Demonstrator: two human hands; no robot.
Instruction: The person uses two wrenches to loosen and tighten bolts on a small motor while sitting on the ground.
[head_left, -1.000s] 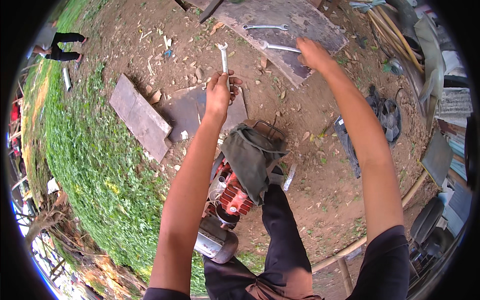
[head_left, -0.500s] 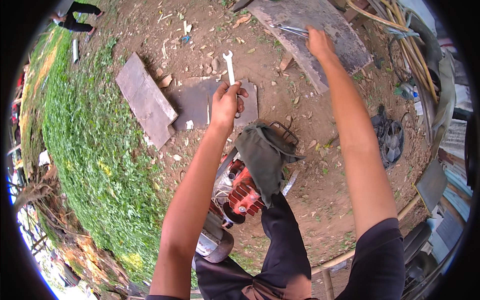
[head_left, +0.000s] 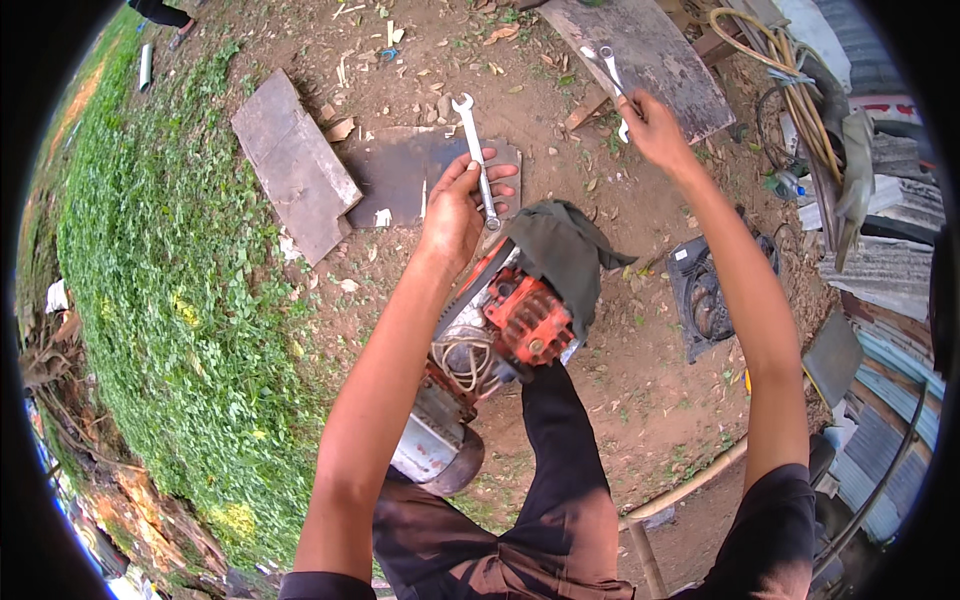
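A silver combination wrench (head_left: 475, 135) lies across the fingers of my left hand (head_left: 458, 208), held under the thumb with its open jaw pointing away from me. My right hand (head_left: 655, 130) grips a second wrench (head_left: 613, 72) near the wooden board; its ring end sticks out beyond the fingers. Between my arms and in front of my legs stands a machine with a red finned engine block (head_left: 530, 318), slightly blurred. A dark grey-green cloth (head_left: 560, 250) drapes over its far side. Pale looped cables (head_left: 463, 360) and a grey metal cylinder (head_left: 435, 450) sit at its near left.
A weathered wooden board (head_left: 650, 50) rises off the ground at far right. Flat panels (head_left: 295, 165) lie on the dirt ahead. Green plants (head_left: 190, 330) cover the left side. On the right are a black fan-like part (head_left: 705, 300), bundled hose (head_left: 790, 90) and corrugated sheets (head_left: 885, 470).
My right hand has lifted its wrench off the board and drawn it nearer. The left hand's fingers have spread somewhat, showing more of its wrench. The whole view has shifted.
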